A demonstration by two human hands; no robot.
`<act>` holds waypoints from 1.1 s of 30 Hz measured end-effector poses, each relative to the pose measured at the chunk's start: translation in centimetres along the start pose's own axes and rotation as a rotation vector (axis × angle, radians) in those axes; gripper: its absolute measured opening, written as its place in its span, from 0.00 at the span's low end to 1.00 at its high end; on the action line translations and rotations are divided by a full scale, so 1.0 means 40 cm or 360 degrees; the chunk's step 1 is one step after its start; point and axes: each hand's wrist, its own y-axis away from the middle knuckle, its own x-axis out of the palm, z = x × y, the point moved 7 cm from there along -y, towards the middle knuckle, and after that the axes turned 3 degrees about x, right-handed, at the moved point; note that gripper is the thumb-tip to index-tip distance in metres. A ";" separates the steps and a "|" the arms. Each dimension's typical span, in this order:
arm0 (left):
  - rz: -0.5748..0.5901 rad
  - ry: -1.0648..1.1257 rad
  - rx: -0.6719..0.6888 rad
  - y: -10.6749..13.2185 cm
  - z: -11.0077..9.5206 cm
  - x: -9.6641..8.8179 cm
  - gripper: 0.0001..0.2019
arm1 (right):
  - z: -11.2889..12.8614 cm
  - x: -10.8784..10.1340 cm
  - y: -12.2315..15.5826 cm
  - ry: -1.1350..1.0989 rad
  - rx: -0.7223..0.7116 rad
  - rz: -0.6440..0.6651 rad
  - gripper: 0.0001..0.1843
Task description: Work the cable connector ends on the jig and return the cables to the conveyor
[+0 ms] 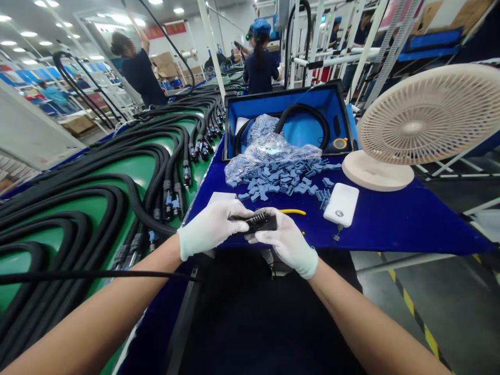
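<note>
Both my hands wear white gloves and meet at the front edge of the blue table (390, 224). Between them is a black plastic fitting (258, 221) with a row of pale ribs or coils along it. My left hand (214, 224) pinches its left end between thumb and fingers. Around the right end, my right hand (282, 237) is closed, thumb below and fingers above. My fingers cover much of the fitting. Just beyond my hands lies a heap of small blue plastic clips (283, 177), partly under a clear plastic bag (269, 148). A yellow stick-like thing (292, 211) pokes out behind my right hand.
A blue bin (336, 114) holding a black hose stands behind the clips. To the right are a beige fan (414, 127) and a white box-shaped device (341, 204). Black hoses (117, 156) cover the green table at left. Two co-workers stand farther back.
</note>
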 end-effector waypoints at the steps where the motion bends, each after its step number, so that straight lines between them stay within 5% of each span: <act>1: 0.0002 0.0004 0.0015 0.000 0.002 0.004 0.12 | -0.005 -0.003 -0.002 0.0002 0.0027 0.0014 0.29; 6: 0.0011 -0.0081 0.0291 0.020 -0.014 0.040 0.12 | -0.018 0.007 -0.001 0.0050 0.0139 0.0143 0.41; 10: 0.0026 -0.0112 0.0457 0.024 -0.015 0.058 0.14 | -0.003 0.020 0.004 0.0109 0.0068 0.0222 0.35; 16: -0.0182 0.0208 -0.0132 -0.020 0.069 0.032 0.57 | 0.024 0.002 0.008 0.0349 -0.0113 0.0055 0.25; 18: -0.0384 0.0070 -0.0144 -0.005 0.060 0.020 0.50 | 0.030 0.001 0.008 0.0311 -0.0138 0.0065 0.23; 22: -0.0793 0.0021 -0.0216 0.088 0.038 0.034 0.12 | 0.039 0.004 0.030 0.0222 -0.0349 -0.0101 0.20; 25: -0.0797 0.0859 -0.0479 0.145 0.086 0.095 0.14 | 0.015 0.024 0.063 0.0179 -0.0439 -0.0233 0.21; 28: -0.1194 0.2005 -0.0567 0.182 0.149 0.106 0.13 | -0.011 0.086 0.060 0.0465 -0.0308 0.0224 0.25; 30: -0.1461 0.2360 -0.0495 0.194 0.182 0.071 0.08 | -0.003 0.095 0.025 0.0901 -0.0254 0.0506 0.20; 31: -0.1508 0.2377 -0.0434 0.194 0.191 0.044 0.07 | 0.015 0.076 -0.009 0.1150 -0.0281 0.0484 0.16; 33: -0.1493 0.2205 -0.0284 0.183 0.195 -0.023 0.07 | 0.082 -0.012 -0.100 0.1732 -0.0380 -0.0141 0.15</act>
